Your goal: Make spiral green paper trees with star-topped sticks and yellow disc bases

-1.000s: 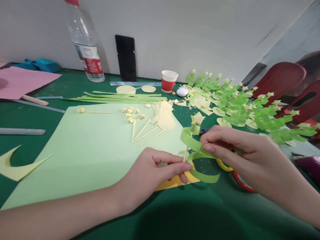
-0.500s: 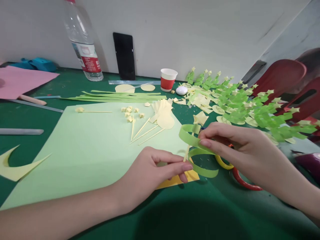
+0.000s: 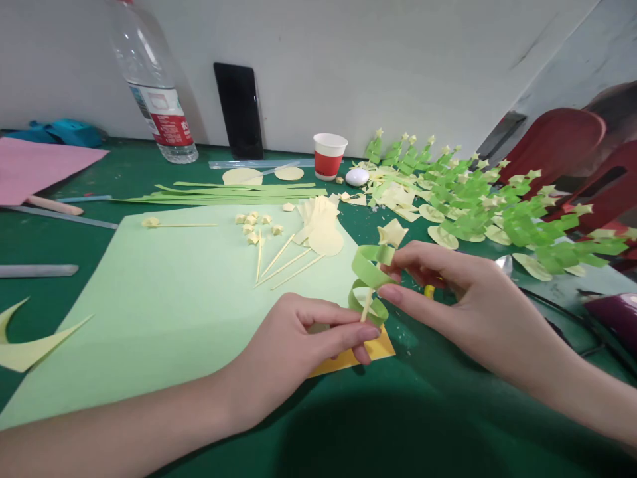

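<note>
My left hand (image 3: 303, 345) pinches the lower end of a thin wooden stick (image 3: 367, 307) topped with a pale yellow paper star (image 3: 392, 233). My right hand (image 3: 450, 299) is closed on a green paper strip (image 3: 365, 272) that winds in folds around the stick. Both hands hover over the near right corner of a large light green paper sheet (image 3: 164, 299) and a yellow card (image 3: 368, 352) under it.
Loose sticks (image 3: 283, 259), small stars (image 3: 256, 226) and yellow paper pieces (image 3: 323, 229) lie on the sheet. Green strips (image 3: 223, 192), a water bottle (image 3: 154, 93), a phone (image 3: 239, 109) and a red cup (image 3: 328, 156) stand behind. Several finished green paper trees (image 3: 497, 206) fill the right.
My right hand has pushed the green strip leftward onto the stick, so the loose trailing loop is now folded tight against it. The scissor handles below my right hand are mostly hidden now.
</note>
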`<state>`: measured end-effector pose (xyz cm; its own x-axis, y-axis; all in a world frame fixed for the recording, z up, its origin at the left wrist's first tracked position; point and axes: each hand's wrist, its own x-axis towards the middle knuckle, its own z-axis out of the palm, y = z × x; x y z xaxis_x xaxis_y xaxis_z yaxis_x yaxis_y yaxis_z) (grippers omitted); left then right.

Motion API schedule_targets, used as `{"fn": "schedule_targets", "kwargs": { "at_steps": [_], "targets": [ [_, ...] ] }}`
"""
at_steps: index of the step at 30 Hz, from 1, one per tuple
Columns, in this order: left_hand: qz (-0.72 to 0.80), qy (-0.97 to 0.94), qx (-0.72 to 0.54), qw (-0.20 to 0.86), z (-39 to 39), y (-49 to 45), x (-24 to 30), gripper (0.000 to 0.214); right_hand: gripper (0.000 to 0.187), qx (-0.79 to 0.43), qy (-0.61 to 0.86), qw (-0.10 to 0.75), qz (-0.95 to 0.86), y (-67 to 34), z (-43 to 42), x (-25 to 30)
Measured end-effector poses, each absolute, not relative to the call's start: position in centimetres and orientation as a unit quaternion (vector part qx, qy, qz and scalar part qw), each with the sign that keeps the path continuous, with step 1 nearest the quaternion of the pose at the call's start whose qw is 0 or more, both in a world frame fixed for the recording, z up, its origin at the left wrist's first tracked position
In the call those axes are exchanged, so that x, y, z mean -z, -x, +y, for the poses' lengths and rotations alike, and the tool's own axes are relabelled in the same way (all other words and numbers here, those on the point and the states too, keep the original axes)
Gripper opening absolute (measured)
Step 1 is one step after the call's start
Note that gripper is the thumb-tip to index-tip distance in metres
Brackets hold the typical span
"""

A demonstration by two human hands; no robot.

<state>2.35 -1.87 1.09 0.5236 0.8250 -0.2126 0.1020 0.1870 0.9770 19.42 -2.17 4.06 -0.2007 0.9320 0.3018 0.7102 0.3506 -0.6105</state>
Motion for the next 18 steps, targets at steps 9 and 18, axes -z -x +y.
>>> {"fn": "schedule_targets", "kwargs": {
  "at_steps": [9, 18],
  "targets": [
    [0.396, -0.577, -0.272, 0.661, -1.94, -2.39, -1.04, 0.024, 0.023, -0.193, 0.551, 0.327, -0.743, -19.35, -2.34, -3.94],
    [0.384, -0.576, -0.264, 0.671, -2.03, -2.55, -0.69, 0.022, 0.025, -0.329, 0.577, 0.307, -0.681, -19.31, -2.39, -3.91]
  ]
}}
